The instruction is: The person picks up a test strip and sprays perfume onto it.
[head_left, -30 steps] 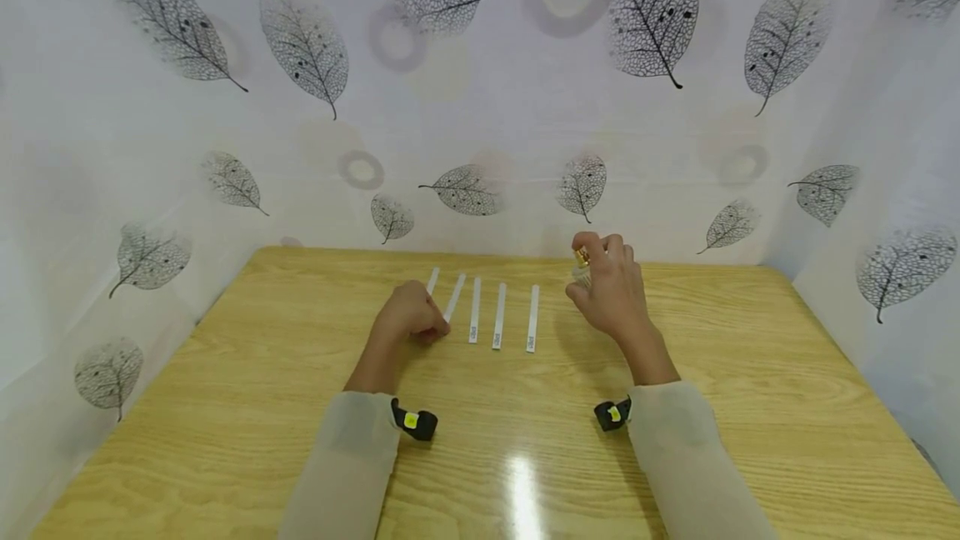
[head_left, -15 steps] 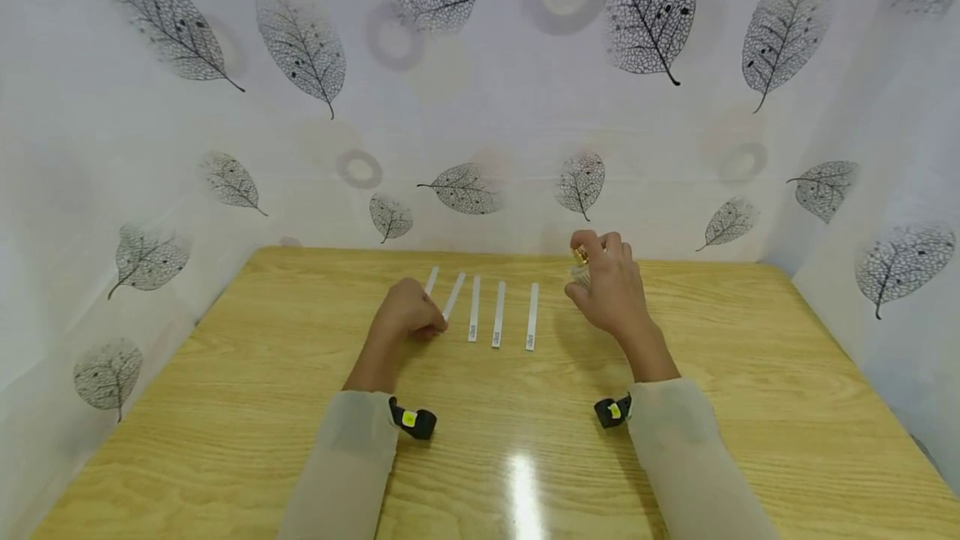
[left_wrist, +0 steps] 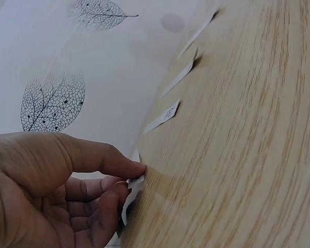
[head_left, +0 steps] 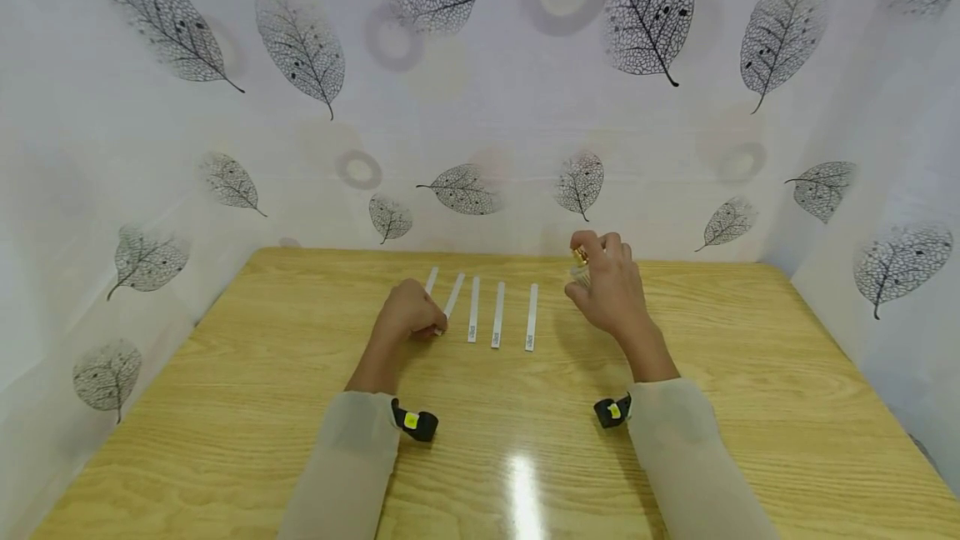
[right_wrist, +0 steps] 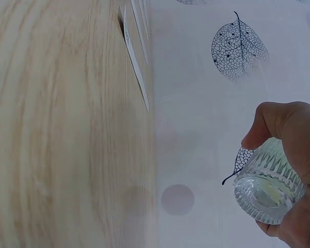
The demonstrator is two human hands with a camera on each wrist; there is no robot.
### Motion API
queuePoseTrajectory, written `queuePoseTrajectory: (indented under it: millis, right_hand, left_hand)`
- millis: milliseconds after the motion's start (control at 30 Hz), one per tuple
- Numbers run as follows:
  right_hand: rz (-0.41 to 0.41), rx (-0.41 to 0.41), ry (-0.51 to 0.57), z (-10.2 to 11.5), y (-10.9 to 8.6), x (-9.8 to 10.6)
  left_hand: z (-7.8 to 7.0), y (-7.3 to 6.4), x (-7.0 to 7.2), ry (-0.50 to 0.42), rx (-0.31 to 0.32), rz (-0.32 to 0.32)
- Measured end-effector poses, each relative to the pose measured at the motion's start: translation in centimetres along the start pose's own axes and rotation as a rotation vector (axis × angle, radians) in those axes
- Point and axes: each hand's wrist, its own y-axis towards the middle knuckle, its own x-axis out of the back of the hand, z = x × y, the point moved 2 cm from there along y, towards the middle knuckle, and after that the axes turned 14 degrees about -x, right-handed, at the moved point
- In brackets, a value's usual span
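My left hand (head_left: 408, 308) is at the left end of a row of white paper test strips. Its thumb and fingers pinch the near end of a paper strip (head_left: 453, 294), which still lies mostly along the table. In the left wrist view the thumb (left_wrist: 126, 166) is on the strip, and another strip end shows under the curled fingers. My right hand (head_left: 617, 294) holds a ribbed clear glass perfume bottle (right_wrist: 268, 186) above the table. The bottle's gold spray top (head_left: 581, 256) sits under the index finger. In the right wrist view its round base faces the camera.
Three more strips lie to the right of the pinched one, including the rightmost strip (head_left: 532, 317), with small print at their near ends. A leaf-patterned white cloth (head_left: 465, 107) hangs behind and beside the wooden table (head_left: 480, 423).
My left fingers have shifted very slightly at the near end of the strip. The right hand and bottle stay nearly still; the strips keep their places.
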Motion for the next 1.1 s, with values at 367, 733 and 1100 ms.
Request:
queuePoseTrajectory:
  millis: [367,733,1100]
  right_hand:
    - [0.026,-0.012,0.003,-0.2,0.0,0.2]
    - [0.035,-0.021,0.018,-0.2,0.1,0.1]
    - [-0.006,0.036,0.11,-0.3,0.2,0.5]
  left_hand:
    - [0.0,0.1,0.0,0.022,0.005,0.02]
    - [0.8,0.2,0.6,-0.032,-0.032,0.048]
    - [-0.1,-0.3,2.4,-0.068,-0.196,0.035]
